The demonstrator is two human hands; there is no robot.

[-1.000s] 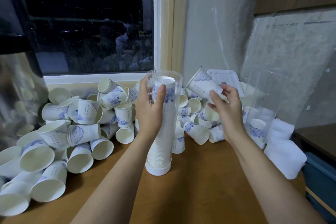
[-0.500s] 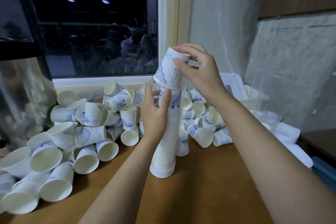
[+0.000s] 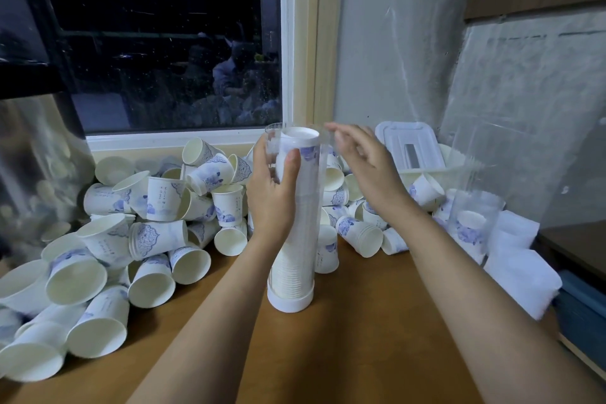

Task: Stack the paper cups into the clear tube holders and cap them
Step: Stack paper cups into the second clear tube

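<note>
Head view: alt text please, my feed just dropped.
The left hand grips an upright clear tube nearly full of nested paper cups on a wooden table; the open right hand hovers empty beside its uncapped top. A heap of loose cups lies behind and to the left.

Bare left hand, bare right hand, both forearms bare

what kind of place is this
Likely a workplace back room or packing corner at night: a wooden table below a dark window, heaped with loose paper cups, and a clear tube of stacked cups.
</note>
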